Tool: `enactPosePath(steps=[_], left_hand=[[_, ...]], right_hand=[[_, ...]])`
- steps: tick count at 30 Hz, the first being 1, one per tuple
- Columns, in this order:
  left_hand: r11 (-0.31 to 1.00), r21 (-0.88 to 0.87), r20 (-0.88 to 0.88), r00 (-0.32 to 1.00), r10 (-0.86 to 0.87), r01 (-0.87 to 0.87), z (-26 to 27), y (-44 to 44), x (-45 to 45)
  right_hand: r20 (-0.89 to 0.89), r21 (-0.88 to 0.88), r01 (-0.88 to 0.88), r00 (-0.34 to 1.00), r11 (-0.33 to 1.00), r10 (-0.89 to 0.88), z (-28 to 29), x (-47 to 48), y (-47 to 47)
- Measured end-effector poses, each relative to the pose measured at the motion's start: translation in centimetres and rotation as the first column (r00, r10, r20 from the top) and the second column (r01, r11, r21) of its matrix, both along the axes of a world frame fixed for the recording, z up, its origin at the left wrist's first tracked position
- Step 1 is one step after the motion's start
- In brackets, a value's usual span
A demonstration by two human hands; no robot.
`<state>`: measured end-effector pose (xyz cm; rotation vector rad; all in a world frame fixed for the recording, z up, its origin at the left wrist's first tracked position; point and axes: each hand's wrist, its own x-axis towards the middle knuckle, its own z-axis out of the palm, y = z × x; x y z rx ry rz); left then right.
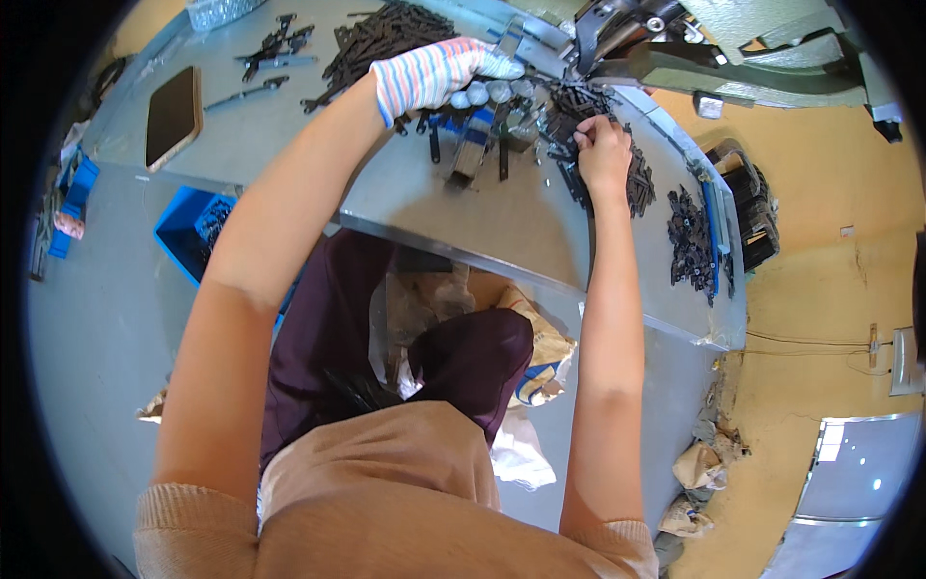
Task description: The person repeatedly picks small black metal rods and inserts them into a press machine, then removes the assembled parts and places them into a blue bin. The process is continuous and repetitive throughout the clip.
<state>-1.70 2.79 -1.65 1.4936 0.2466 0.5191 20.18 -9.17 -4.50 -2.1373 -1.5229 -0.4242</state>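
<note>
My left hand (463, 72), in a striped glove with grey fingertips, reaches over a small metal fixture (474, 145) with blue parts at the far side of the table. Its fingers are bent, and what may be in them is hidden. My right hand (606, 152) is bare, with thumb and fingers drawn together over a heap of dark flat metal strips (571, 105). Whether it pinches a strip cannot be made out. Several dark strips (504, 155) lie around the fixture. A larger pile of dark strips (394, 36) rests beyond my left wrist.
A green machine (752, 76) overhangs the far right. On the grey table (463, 217) lie a smartphone (173, 118), assembled dark parts (278, 47) and a heap of small black pieces (691, 239). A blue bin (177, 224) sits below the left edge. Sacks (542, 347) stand under the table.
</note>
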Motion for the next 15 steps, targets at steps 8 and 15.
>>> enactPosePath(steps=[8,15], left_hand=[[0.998,0.032,-0.052,0.997,0.065,-0.063,0.1,-0.5,0.0],[0.991,0.118,-0.054,0.996,0.069,-0.063,0.6,-1.4,-0.6]], right_hand=[[0.031,-0.021,0.05,0.998,0.999,-0.049,0.0,-0.2,-0.1],[-0.352,0.413,-0.233,0.851,0.88,0.39,0.9,-1.0,0.3]])
